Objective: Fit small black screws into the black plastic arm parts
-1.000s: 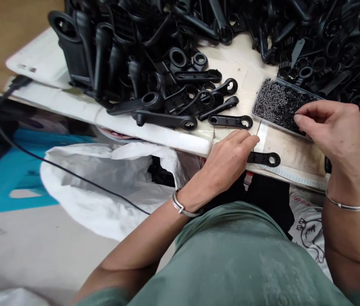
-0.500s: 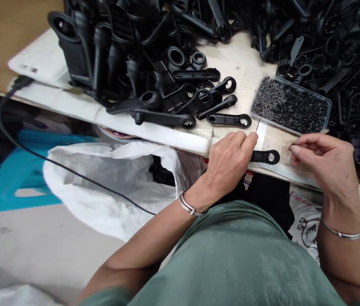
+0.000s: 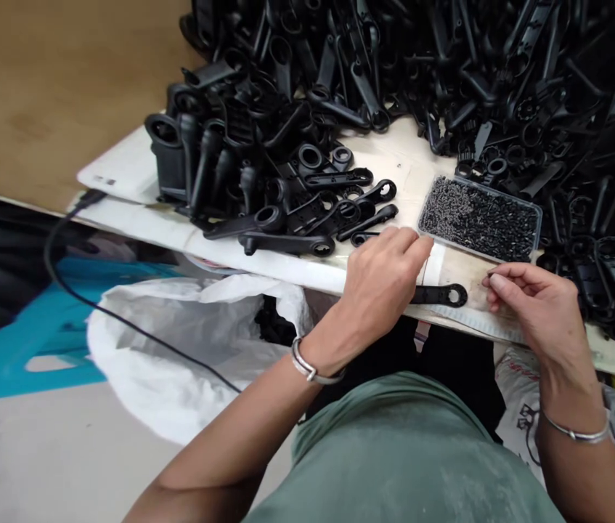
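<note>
Black handle (image 3: 441, 295), left hand (image 3: 380, 280) touching

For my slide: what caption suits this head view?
Left hand steadies a black lever; right hand pinches beside the screw tray.

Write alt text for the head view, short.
A person's left hand rests on a flat black plastic lever at the near table edge, while the right hand pinches something too small to identify. Behind sit a clear tray of tiny black parts and a large heap of black levers.
</note>
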{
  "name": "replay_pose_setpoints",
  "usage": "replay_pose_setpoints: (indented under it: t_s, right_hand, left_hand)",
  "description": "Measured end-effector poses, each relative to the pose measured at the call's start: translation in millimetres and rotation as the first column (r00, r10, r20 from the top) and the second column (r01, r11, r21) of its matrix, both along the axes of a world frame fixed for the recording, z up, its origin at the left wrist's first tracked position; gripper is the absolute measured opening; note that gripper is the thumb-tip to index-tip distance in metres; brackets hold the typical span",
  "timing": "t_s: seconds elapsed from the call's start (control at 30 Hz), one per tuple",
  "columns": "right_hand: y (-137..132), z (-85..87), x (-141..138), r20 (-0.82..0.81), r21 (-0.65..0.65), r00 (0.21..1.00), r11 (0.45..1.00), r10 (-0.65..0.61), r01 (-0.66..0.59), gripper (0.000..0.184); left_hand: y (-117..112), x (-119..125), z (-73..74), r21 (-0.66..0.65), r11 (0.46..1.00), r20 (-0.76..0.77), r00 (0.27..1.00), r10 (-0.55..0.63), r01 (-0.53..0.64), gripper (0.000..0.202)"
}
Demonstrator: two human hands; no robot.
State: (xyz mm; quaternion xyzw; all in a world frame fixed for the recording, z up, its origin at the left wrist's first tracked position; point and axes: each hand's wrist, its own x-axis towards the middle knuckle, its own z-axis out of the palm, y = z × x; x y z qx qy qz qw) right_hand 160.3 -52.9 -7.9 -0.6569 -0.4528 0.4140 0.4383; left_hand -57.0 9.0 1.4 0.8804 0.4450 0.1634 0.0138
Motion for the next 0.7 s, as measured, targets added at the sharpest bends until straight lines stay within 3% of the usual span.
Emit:
replay_pose_setpoints:
  t_s: [0.13, 0.33, 0.53, 0.7]
  right_hand:
    - [4, -0.5, -2, -0.096, 0.007, 0.995, 1.0, -0.023, 0.024, 0.012]
    - [5, 4.0, -2, -0.159, 0.011, 0.987, 1.0, -0.016, 0.018, 0.012]
    - [3, 0.9, 0, -0.134, 0.01, 0.991, 1.0, 0.001, 0.001, 0.015]
    - [0, -0.1, 1, -0.137, 0.022, 0.991, 1.0, -0.001, 0.004, 0.014]
  left_hand:
    - [30, 17, 12.4, -0.026, 0.997, -0.047, 0.997, -0.068, 0.067, 0.027]
    - [68, 43, 11.7, -0.122, 0.982, -0.15, 0.975, -0.161, 0.144, 0.03]
    - [74, 44, 12.6, -0.157, 0.96, -0.209, 0.942, -0.263, 0.233, 0.031]
    - [74, 36, 12.7, -0.126, 0.975, -0.152, 0.968, -0.201, 0.183, 0.027]
